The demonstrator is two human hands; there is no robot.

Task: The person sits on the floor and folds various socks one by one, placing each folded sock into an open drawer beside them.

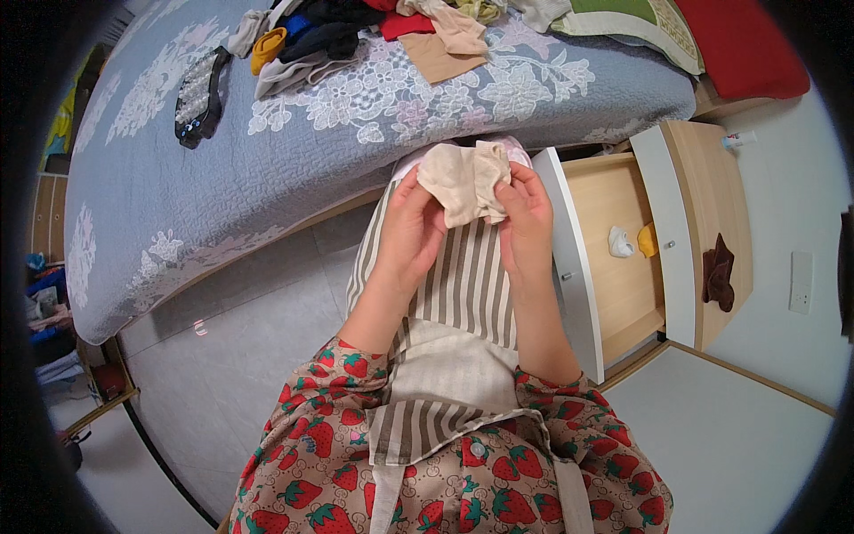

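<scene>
A pair of cream socks [460, 183], partly folded over, is stretched between my two hands above my striped apron [460, 287]. My left hand [410, 227] pinches the left end of the fabric. At the ribbed cuff side, my right hand [527, 210] grips with thumb and fingers. To the right stands an open drawer [610, 294] of pale wood with a white front. Inside it lie a white folded sock bundle [620, 241] and a yellow one [646, 240], close together near the far side.
A heap of socks and clothing [320, 40] lies on the bed [267, 187], beside a black hairbrush-like object [202, 97] I cannot identify. Dark brown socks [718, 274] and a small white bottle [739, 139] are on the cabinet top [700, 180]. Open shelves with clothes [53, 314] stand left.
</scene>
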